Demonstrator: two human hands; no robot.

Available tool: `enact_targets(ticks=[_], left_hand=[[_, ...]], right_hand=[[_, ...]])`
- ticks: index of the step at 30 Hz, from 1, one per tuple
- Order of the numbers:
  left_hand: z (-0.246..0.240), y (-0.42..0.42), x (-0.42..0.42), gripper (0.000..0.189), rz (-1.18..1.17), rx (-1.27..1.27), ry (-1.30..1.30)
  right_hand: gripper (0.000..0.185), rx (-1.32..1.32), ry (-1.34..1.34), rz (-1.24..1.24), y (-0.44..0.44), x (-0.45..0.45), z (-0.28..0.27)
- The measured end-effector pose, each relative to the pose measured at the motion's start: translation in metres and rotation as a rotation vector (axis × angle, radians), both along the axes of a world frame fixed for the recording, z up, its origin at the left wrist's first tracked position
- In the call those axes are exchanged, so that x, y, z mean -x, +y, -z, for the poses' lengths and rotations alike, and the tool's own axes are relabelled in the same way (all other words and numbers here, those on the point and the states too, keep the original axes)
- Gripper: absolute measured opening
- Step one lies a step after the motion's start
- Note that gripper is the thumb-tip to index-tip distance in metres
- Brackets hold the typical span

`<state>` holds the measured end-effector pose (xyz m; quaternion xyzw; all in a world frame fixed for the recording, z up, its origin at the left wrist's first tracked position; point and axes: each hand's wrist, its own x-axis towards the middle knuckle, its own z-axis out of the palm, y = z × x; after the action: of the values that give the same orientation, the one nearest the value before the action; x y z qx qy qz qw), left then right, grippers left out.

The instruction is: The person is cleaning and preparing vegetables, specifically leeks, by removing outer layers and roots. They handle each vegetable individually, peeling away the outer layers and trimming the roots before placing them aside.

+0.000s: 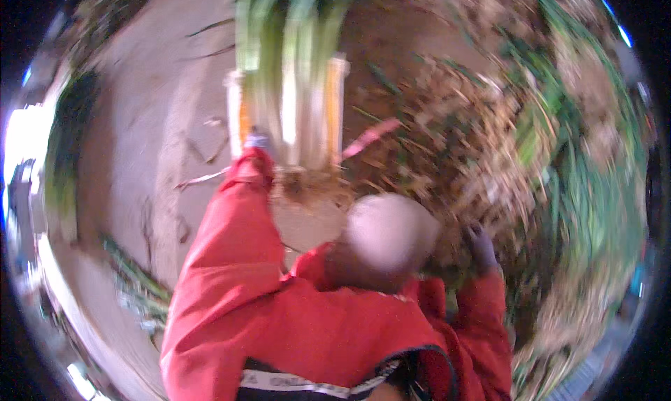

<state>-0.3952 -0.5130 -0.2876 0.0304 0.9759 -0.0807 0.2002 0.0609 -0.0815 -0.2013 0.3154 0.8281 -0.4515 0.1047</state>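
A bundle of long green onions (288,102), white stalks and green leaves, lies before me with its roots (301,186) towards me. It sits between the orange-and-white sides of a holder (335,112). My left hand (257,140), in a pale glove, is at the bundle's lower left, by the holder's left side; blur hides its grip. A pink strip (372,138) sticks out to the right of the bundle. My right hand (481,246), gloved, reaches down at the near edge of a heap of onions with dry leaves (472,149); its fingertips are unclear.
More green onions (587,191) lie along the right side. Another row of onions (65,154) lies at the far left, and loose leaves (139,280) are on the dirt-strewn floor (141,112). A pale rounded form (390,233), perhaps a knee, is in front of my chest.
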Motion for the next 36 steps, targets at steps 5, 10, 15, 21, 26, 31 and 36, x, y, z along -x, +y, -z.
enact_targets(ticks=[5,10,15,21,26,31,36], left_hand=[[-0.086,0.027,0.039,0.045,0.304,-0.015,-0.182],[-0.204,0.166,-0.045,0.044,0.640,-0.913,-0.022],[-0.343,0.250,-0.218,0.051,1.419,-1.063,-0.413],[-0.302,0.269,-0.285,0.054,1.616,-0.528,-0.626],[-0.296,0.289,-0.284,0.051,1.590,-0.394,-0.682],[-0.245,0.302,-0.261,0.047,1.194,-0.650,-0.576],[-0.209,0.324,-0.251,0.044,0.898,-0.732,-0.630]], right_hand=[[0.038,-0.402,-0.182,0.275,0.055,-0.087,0.067],[0.032,-0.492,-0.274,0.795,0.033,-0.078,0.115],[0.037,-0.315,-0.211,0.563,0.008,0.008,0.086],[0.060,-0.299,-0.468,0.394,0.030,0.066,0.103],[0.060,0.155,-0.085,0.518,0.054,0.076,0.044],[0.031,0.764,0.448,0.700,0.044,0.045,0.074],[0.033,0.309,0.413,0.701,0.019,0.079,0.089]])
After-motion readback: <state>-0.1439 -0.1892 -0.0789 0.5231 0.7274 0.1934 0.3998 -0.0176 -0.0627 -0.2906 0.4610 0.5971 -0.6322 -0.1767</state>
